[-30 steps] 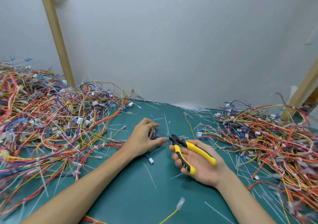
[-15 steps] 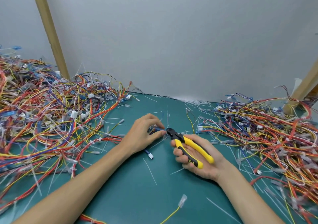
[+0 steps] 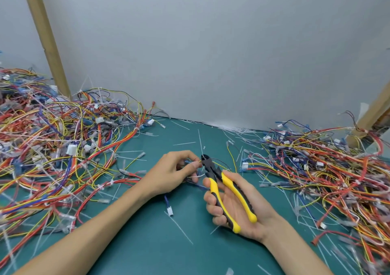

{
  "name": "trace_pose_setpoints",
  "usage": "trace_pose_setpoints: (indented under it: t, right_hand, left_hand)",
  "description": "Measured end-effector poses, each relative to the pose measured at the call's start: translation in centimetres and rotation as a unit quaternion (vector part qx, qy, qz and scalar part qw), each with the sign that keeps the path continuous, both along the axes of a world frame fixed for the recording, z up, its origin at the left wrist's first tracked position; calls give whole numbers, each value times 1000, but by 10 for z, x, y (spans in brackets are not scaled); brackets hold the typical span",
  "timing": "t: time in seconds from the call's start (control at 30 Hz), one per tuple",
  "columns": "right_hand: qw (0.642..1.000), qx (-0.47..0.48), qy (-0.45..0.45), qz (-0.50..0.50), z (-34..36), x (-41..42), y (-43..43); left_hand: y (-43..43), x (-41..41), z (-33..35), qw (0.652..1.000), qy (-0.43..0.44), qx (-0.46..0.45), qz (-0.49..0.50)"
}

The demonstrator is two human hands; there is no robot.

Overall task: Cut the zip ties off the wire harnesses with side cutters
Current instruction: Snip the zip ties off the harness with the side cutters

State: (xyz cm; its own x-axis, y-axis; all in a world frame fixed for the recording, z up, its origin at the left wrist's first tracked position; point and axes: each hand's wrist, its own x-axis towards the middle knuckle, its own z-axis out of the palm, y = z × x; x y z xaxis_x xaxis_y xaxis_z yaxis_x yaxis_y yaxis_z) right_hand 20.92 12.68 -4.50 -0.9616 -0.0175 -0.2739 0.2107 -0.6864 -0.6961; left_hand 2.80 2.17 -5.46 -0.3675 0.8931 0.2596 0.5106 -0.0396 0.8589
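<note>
Centrally, over the green worktop [image 3: 147, 243], the left hand [image 3: 173, 173] pinches a small wire harness [image 3: 200, 187] of blue and white leads between thumb and fingertips, its grip clamped on the bundle. One blue lead trails nearer to a white connector [image 3: 170, 211] lying on the worktop. Just to the right, the right hand [image 3: 234, 207] lies palm up, its grip closed round the yellow-and-black handles of the side cutters [image 3: 223, 188]. The dark nose reaches the harness at the left fingertips — whether the blades are together is too small to tell. Tangled wire piles lie left [image 3: 52, 148] and right [image 3: 327, 169], with loose white zip ties [image 3: 181, 230] scattered between.
</note>
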Motion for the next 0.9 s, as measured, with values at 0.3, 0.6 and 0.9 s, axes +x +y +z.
trace_pose_setpoints:
  t: [0.3, 0.6, 0.9]
  right_hand:
    - [999, -38, -12, 21, 5, 2, -2]
    - [1000, -11, 4, 17, 3, 4, 0]
    - [1000, 16, -8, -13, 6, 4, -3]
  left_hand:
    - [-4, 9, 2, 995, 46, 17, 84]
    - [-7, 16, 3, 987, 103, 66, 104]
    - [-10, 21, 5, 988, 111, 59, 91]
